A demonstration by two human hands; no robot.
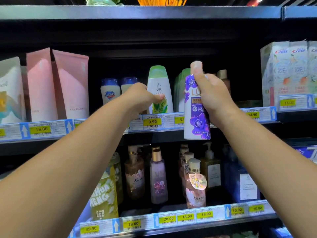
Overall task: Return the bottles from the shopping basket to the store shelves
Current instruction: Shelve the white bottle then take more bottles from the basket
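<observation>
At the shelf [163, 130], your right hand [212, 96] grips the purple bottle [195, 121] for placing, left hand [141, 97] grips the green bottle [160, 83]; next, slot it upright alongside.

The shelves [140, 12] are dimly lit, and their recesses are lost in black. Cool frontal light is caught by the price tags [152, 121] and the arms [96, 134]. Lines are bowed toward the corners. Goods [161, 0] at the top edge are blurred.
</observation>
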